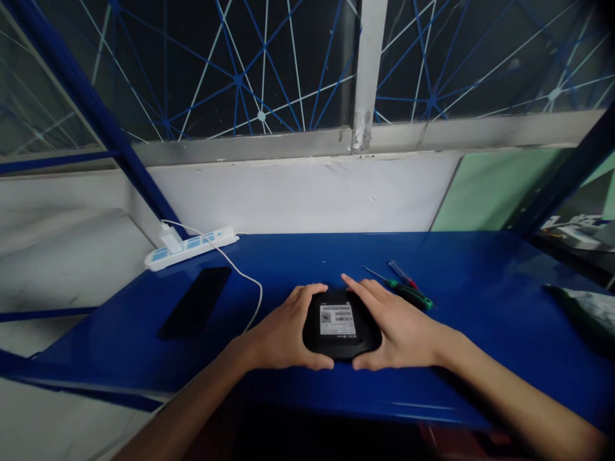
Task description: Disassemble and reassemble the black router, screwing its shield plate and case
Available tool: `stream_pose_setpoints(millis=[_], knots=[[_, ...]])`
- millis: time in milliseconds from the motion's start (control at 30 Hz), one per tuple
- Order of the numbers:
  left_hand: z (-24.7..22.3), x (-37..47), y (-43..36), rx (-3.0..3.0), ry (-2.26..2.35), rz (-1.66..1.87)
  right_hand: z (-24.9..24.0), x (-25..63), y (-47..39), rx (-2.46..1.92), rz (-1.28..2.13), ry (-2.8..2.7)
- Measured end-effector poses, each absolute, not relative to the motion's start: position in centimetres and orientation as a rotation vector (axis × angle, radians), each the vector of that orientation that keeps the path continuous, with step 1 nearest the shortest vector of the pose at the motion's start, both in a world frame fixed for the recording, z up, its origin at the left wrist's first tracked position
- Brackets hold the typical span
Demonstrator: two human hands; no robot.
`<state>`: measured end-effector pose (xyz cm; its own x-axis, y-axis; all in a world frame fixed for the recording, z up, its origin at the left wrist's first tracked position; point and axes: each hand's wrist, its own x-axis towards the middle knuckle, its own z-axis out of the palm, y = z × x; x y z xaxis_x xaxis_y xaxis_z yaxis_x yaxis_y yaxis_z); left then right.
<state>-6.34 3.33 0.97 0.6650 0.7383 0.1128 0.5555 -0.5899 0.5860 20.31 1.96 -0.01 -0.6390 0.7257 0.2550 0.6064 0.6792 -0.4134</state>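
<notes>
Between my two hands is a black rounded device with a white printed label and a square code facing up; I cannot make out its exact kind. My left hand wraps its left side, thumb along the near edge and fingers at the far edge. On the other side my right hand grips it the same way, with the index finger stretched out past the far edge. Just beyond my right hand lie a green-handled screwdriver and a smaller screwdriver with a clear and red handle.
The blue table runs back to a white wall. A white power strip with a plugged-in charger sits at the back left, its white cable trailing forward. A black flat object lies left; a silvery bag lies right.
</notes>
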Motion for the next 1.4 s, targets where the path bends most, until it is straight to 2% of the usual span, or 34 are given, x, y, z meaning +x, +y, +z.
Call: stream_pose_setpoints(millis=[767, 1400], knots=[[-0.3, -6.6, 2.8, 2.231, 1.046, 0.472, 0.0, 20.4, 2.1, -1.006, 0.377, -2.512], [0.7, -6.6, 2.5, 2.197, 1.133, 0.284, 0.5, 19.9, 1.7, -1.062, 0.241, -2.585]])
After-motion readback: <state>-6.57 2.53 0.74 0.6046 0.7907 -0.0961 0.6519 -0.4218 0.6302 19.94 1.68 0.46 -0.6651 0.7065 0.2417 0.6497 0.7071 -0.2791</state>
